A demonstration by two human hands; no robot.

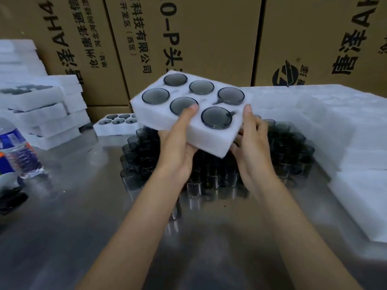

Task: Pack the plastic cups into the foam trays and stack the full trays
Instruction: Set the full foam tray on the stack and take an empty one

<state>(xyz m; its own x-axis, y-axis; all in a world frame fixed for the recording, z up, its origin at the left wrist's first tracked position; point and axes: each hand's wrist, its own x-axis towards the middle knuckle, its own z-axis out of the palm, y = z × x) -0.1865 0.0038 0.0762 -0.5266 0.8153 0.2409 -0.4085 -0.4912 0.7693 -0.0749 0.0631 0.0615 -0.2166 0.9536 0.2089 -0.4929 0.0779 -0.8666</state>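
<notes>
While both hands, left hand [178,141] and right hand [251,143], grip the soft white foam tray [167,120] of six round smoky cups [216,117] with curled fingers, it hangs tilted above loose cups [293,151] on the glossy steel bench [83,216], cardboard cartons [209,38] behind.

Bare steel table [73,237] lies open in front of the cluster of loose cups [282,155], toward the person. Left of the cluster, a water bottle [18,151], a stack of filled trays [41,114] and one filled tray [114,124] block the way. Right of it piled foam sheets [345,132] crowd close, and cardboard boxes [188,38] wall off the space behind.
</notes>
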